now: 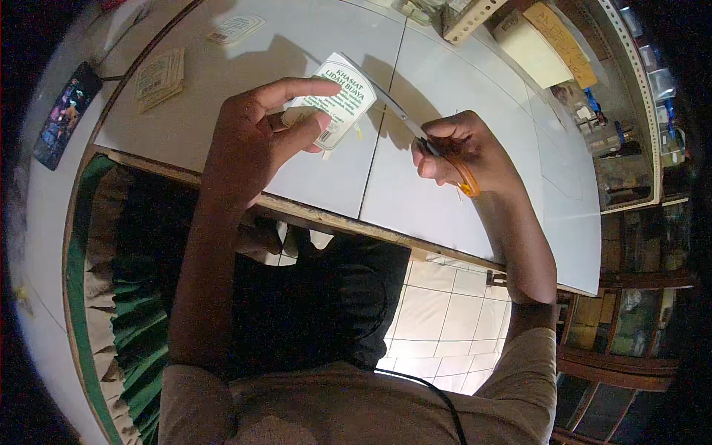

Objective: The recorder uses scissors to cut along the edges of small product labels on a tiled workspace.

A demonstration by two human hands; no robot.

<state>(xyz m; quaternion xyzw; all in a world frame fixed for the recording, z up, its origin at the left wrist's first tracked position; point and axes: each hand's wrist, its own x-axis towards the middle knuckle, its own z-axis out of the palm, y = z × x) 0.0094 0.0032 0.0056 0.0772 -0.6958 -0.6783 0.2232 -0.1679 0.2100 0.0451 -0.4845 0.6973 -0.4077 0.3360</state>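
Note:
My left hand (245,133) holds a printed paper label (351,108) between thumb and fingers, above the white table. The label is white with green writing, a barcode and rounded corners; part of it is hidden behind my fingers. A pair of scissors (403,115) with an orange handle is in my right hand (473,144). Its metal blades point up and left, running close along the label's upper right edge. Whether the blades touch the paper, I cannot tell. My right fingers wrap around the handle and partly cover it.
Stacked labels (160,78) lie at the left, and another small pile (236,28) sits farther back. A phone (68,117) with a lit screen rests beyond the table's left edge. Metal shelving (656,139) with packaged goods borders the right, near a cardboard piece (562,44).

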